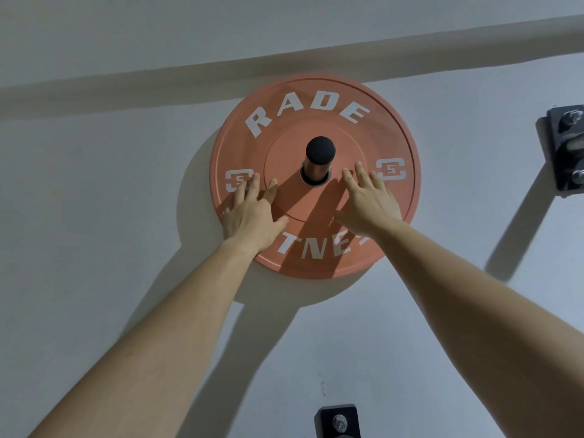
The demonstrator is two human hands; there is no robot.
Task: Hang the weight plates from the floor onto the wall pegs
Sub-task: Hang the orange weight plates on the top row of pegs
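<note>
Looking up at a pale, plain wall (94, 184), crossed above by a darker horizontal band (126, 90), possibly a shadow or a beam; hard to tell at this angle. Bolted to it at the right edge, a dark metal bracket (568, 150); at the bottom edge, a second bracket (338, 422), only partly in view.

Hanging flat against the wall, an orange weight plate (316, 213) with white lettering, threaded on a peg (319, 156) whose black cap sticks out through the centre hole.

Pressing on the plate's lower face with both palms, arms stretched upward. Left hand (252, 213) spread flat to the left of the peg, fingers straight, tips by the left "5" mark, gripping nothing. Right hand (369, 200) likewise flat and spread to the right of the peg, fingers straight and reaching towards the right "5" mark, thumb angled to the centre, holding nothing. Throwing long arm shadows down the wall below the plate.
</note>
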